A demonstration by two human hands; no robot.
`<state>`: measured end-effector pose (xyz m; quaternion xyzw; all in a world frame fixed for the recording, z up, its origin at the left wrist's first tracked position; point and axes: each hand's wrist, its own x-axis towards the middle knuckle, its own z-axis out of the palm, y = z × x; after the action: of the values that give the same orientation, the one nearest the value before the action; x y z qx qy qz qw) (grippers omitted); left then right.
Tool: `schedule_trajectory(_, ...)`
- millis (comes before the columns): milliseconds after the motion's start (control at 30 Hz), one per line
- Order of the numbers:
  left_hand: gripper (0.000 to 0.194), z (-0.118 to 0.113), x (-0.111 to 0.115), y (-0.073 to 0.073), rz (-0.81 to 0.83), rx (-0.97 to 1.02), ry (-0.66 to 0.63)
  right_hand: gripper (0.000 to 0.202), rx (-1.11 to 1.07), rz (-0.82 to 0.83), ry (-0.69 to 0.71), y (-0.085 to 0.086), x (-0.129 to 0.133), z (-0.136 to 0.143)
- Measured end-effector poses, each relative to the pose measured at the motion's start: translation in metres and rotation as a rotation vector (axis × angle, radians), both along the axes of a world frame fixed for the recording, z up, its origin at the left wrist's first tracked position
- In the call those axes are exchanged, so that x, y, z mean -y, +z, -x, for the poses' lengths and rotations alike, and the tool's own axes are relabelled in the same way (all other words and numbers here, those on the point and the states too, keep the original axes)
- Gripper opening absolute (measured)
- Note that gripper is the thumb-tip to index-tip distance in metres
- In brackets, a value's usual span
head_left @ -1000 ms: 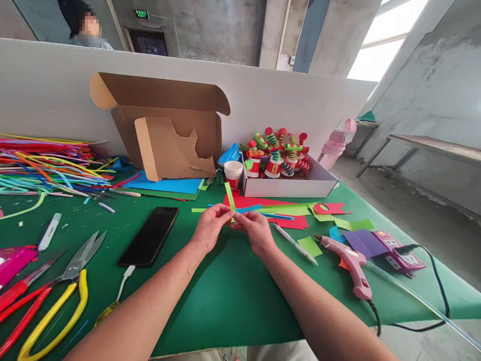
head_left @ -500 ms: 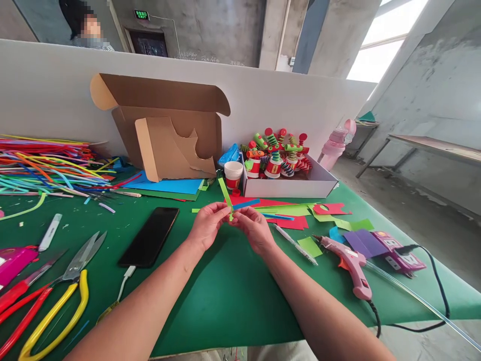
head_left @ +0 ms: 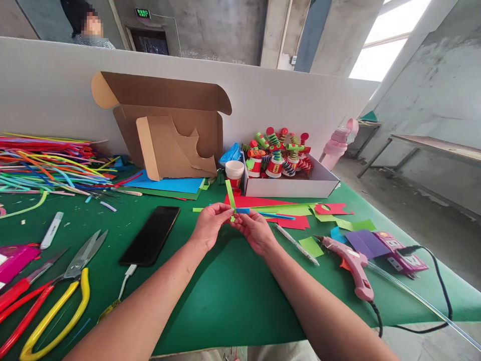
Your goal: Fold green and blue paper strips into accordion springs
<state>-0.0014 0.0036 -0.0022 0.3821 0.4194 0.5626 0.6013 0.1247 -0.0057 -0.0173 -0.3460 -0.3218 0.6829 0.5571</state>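
Note:
Close together over the middle of the green table (head_left: pixel 225 296), my two hands hold narrow paper strips. My left hand (head_left: pixel 211 223) pinches a light green strip (head_left: pixel 230 194) that stands nearly upright. The fingers of my right hand (head_left: pixel 256 228) are closed on a short blue strip (head_left: pixel 243 211), which lies sideways against the green one where they meet. A small bit of green shows below the crossing, between the fingertips. Red paper (head_left: pixel 296 221) and more green strips lie just behind and right of my right hand.
At left are a phone (head_left: pixel 150 235), scissors (head_left: pixel 80 255) and colored strips (head_left: pixel 56 163). Cardboard (head_left: pixel 176 145), cups (head_left: pixel 234 171) and a white box (head_left: pixel 289 188) of paper figures stand behind. A pink glue gun (head_left: pixel 351 260) and pen (head_left: pixel 296 244) lie right. A person (head_left: pixel 90 27) is beyond the partition.
The green strip has turned more upright. The blue strip has swung from a slight upward slant to nearly level, and my right fingers have shifted onto it.

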Motion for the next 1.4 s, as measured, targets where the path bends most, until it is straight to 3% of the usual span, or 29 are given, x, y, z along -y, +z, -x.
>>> schedule_trajectory(367, 0.033, -0.0019, 0.0018, -0.0029, -0.017, -0.062, 0.063, 0.039, 0.053, -0.009, -0.010, 0.0004, 0.0023, 0.0009)
schedule_trajectory(767, 0.033, -0.0017, 0.0005, -0.0045, 0.003, -0.050, 0.026, 0.034, 0.168, -0.045, -0.107, 0.0024, 0.0027, 0.0029)
schedule_trajectory(1000, 0.036, -0.0070, 0.0057, -0.0043, -0.062, 0.042, -0.077, 0.030, 0.143, -0.071, -0.224, 0.0012, 0.0020, 0.0039)
schedule_trajectory(1233, 0.039, -0.0035, 0.0015, -0.0075, -0.023, 0.008, 0.038, 0.030, 0.129, -0.043, -0.076, 0.0042, 0.0045, 0.0026)
schedule_trajectory(1400, 0.037, -0.0018, 0.0003, -0.0041, -0.040, -0.057, 0.047, 0.032, 0.135, -0.049, -0.059, 0.0074, 0.0022, -0.0029)
